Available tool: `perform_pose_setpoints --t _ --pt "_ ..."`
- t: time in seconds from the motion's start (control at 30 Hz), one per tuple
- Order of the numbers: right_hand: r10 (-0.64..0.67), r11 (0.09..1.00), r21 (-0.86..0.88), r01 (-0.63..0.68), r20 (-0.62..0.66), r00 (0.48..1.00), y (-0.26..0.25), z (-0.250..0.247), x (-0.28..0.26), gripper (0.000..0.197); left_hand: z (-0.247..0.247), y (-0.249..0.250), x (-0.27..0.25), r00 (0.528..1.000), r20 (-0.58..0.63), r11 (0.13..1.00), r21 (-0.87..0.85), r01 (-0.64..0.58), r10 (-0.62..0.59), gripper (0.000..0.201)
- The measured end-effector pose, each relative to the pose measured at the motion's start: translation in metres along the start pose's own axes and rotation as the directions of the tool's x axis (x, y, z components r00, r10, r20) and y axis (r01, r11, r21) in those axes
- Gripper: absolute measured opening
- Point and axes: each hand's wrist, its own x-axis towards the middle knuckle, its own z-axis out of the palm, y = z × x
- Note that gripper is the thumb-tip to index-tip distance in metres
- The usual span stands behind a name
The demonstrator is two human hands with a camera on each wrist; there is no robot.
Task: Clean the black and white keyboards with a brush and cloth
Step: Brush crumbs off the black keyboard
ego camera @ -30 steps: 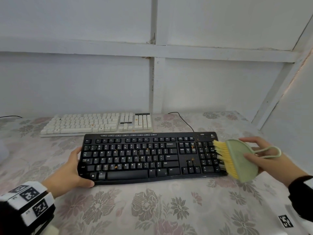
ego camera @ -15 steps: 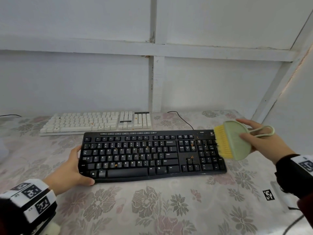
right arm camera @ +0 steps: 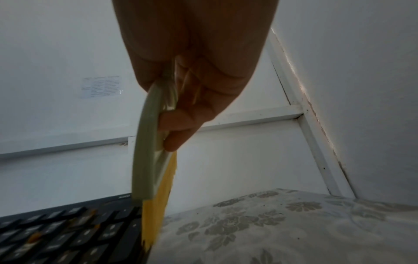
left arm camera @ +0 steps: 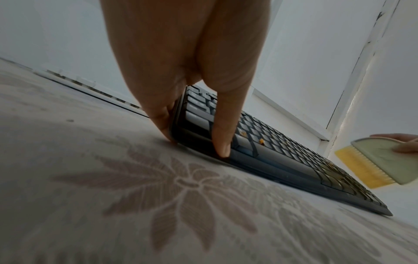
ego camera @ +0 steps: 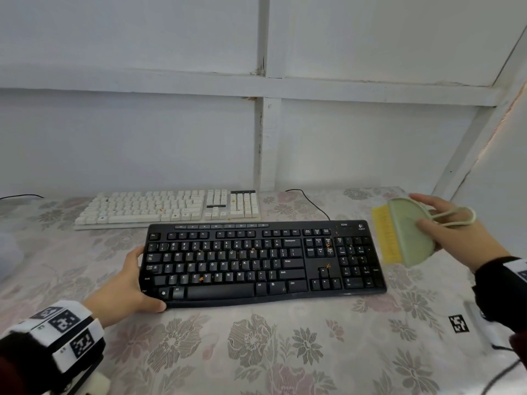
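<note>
1. Left hand (ego camera: 125, 283): clasping the left end of the black keyboard (ego camera: 263, 262), thumb on its front corner, fingers along the side.
2. Right hand (ego camera: 459, 235): pinching the green brush (ego camera: 410, 232), yellow bristles raised just beyond the keyboard's right end.
3. White keyboard (ego camera: 168, 208): lying flat behind the black one on the flowered tablecloth (ego camera: 256, 346).
4. Orange crumbs (ego camera: 327, 266): scattered among the black keys.

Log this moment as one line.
left hand: steadies black keyboard | right hand: holds green yellow-bristled brush off its right end | orange crumbs on keys
</note>
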Motion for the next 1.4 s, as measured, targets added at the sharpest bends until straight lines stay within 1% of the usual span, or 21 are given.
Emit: perform_pose_setpoints --t 0.17,0.37,0.47,0.53,0.6,0.7,0.8,0.93,1.07,1.2,1.33,1.4 --pt "0.02 1.0 -0.012 -0.019 0.031 0.999 0.0 0.006 0.004 0.046 0.001 -0.001 0.001 1.0 -0.009 1.0 0.022 -0.001 0.001 0.118" --pt "0.058 0.994 -0.098 -0.05 0.072 0.996 0.003 0.014 -0.021 0.04 0.001 -0.001 0.001 1.0 -0.02 0.999 0.051 -0.006 0.007 0.115" --pt "0.104 0.987 -0.14 -0.083 0.151 0.983 0.015 0.016 -0.04 0.038 0.0 -0.001 0.002 1.0 -0.025 0.998 0.059 -0.004 0.005 0.116" --pt "0.131 0.983 -0.152 -0.103 0.185 0.974 0.019 0.011 -0.046 0.042 0.001 0.0 0.001 1.0 -0.026 0.997 0.071 -0.008 0.01 0.116" --pt "0.122 0.983 -0.154 -0.097 0.166 0.979 0.02 0.003 -0.041 0.046 0.001 0.0 0.001 1.0 -0.026 0.997 0.072 -0.009 0.011 0.116" --pt "0.043 0.991 -0.127 -0.034 0.068 0.997 0.008 -0.005 -0.024 0.048 0.001 -0.001 0.002 1.0 -0.025 0.998 0.066 -0.009 0.01 0.116" --pt "-0.029 0.998 -0.061 0.029 0.003 1.0 -0.01 0.004 -0.009 0.046 0.0 -0.002 0.002 1.0 -0.013 0.998 0.061 0.002 -0.001 0.117" --pt "-0.059 0.996 -0.074 0.057 -0.026 0.998 -0.021 0.023 0.005 0.043 -0.001 -0.004 0.002 1.0 -0.005 0.999 0.048 0.011 -0.011 0.119" --pt "-0.022 0.992 -0.12 0.023 0.01 1.0 -0.024 0.036 -0.002 0.042 -0.001 -0.005 0.002 1.0 -0.006 0.999 0.038 0.009 -0.009 0.12" --pt "0.014 0.978 -0.208 0.0 0.064 0.998 -0.018 0.041 -0.025 0.038 -0.001 -0.005 0.003 1.0 -0.004 0.999 0.035 0.002 -0.002 0.12" --pt "0.046 0.975 -0.22 -0.012 0.148 0.988 -0.011 0.038 -0.049 0.036 -0.001 -0.005 0.003 1.0 0.008 1.0 0.025 -0.008 0.008 0.122" --pt "0.047 0.974 -0.228 -0.011 0.155 0.987 -0.015 0.033 -0.05 0.034 -0.001 -0.005 0.003 1.0 0.012 1.0 0.018 -0.009 0.009 0.12"
